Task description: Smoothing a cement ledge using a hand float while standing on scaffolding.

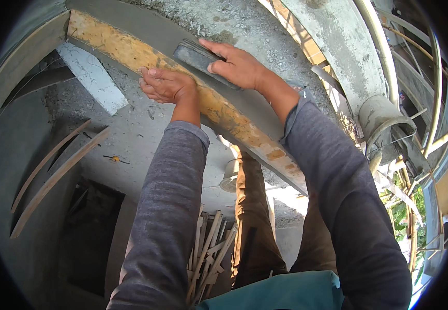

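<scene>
My right hand [239,67] grips a dark, flat plastering float [198,57], which lies on a strip of smooth grey wet mortar [136,23]. Its thumb and index finger stretch along the float. Just left of it, my left hand [167,85] is closed, its fingers curled together by the edge of a yellowish wooden board [105,39]. Whatever those fingers hold, if anything, is hidden. Mortar stains mark the board, which runs diagonally along the near side of the mortar strip.
A mortar-crusted bucket [384,116] hangs or stands at right among bamboo poles [436,88]. Below the board are a white plank [92,77], two curved wooden strips [58,175] and a pile of thin sticks [208,253]. Rough grey concrete [229,20] lies beyond the mortar.
</scene>
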The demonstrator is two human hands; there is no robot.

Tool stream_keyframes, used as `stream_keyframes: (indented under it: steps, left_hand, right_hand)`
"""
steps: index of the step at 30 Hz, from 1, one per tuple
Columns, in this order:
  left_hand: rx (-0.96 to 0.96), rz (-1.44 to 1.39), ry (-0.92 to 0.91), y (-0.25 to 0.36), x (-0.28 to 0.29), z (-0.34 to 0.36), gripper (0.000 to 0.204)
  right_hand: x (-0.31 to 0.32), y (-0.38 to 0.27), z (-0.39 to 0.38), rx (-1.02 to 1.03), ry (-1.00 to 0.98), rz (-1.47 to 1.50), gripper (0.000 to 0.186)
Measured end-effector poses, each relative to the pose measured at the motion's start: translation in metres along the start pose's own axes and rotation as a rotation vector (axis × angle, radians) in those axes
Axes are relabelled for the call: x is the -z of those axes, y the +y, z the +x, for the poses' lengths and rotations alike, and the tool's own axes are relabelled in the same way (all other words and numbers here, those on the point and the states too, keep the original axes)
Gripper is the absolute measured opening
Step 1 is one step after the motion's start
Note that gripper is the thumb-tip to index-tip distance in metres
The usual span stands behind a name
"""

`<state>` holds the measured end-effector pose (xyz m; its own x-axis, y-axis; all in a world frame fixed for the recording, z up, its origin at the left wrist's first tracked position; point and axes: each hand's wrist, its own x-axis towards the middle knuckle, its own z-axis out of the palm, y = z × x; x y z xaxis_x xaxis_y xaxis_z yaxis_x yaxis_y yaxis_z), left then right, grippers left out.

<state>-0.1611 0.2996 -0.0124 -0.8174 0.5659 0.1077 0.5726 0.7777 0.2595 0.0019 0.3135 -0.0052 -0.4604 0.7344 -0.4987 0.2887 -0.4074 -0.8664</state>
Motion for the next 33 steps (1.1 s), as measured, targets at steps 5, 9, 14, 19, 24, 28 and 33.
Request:
stream_keyframes:
  steps: [5,9,14,19,24,28,33]
  left_hand:
    - [0.016,-0.022,-0.029,-0.003,0.006,0.007,0.055]
    - [-0.003,-0.013,-0.035,-0.003,0.005,0.007,0.054]
    - [-0.002,-0.019,-0.044,-0.008,0.004,0.007,0.049]
    - [-0.038,-0.042,-0.025,-0.006,-0.003,0.005,0.046]
    - [-0.059,-0.047,0.01,-0.015,-0.001,0.009,0.043]
    - [-0.067,-0.03,0.011,-0.018,-0.002,0.006,0.042]
    - [-0.091,0.047,0.116,-0.019,-0.005,0.014,0.038]
  right_hand:
    - [-0.007,-0.002,0.009,0.077,-0.135,-0.096,0.066]
    - [0.002,0.037,-0.075,-0.003,-0.145,-0.059,0.064]
    - [-0.001,-0.005,-0.043,-0.335,-0.015,-0.163,0.065]
    - [-0.014,-0.074,0.086,-0.406,0.018,-0.312,0.06]
    - [-0.024,-0.033,0.05,-0.624,-0.186,-0.404,0.056]
    - [-0.022,0.04,-0.098,-0.855,-0.34,-0.448,0.06]
    - [-0.02,0.048,-0.162,-1.003,-0.193,-0.276,0.069]
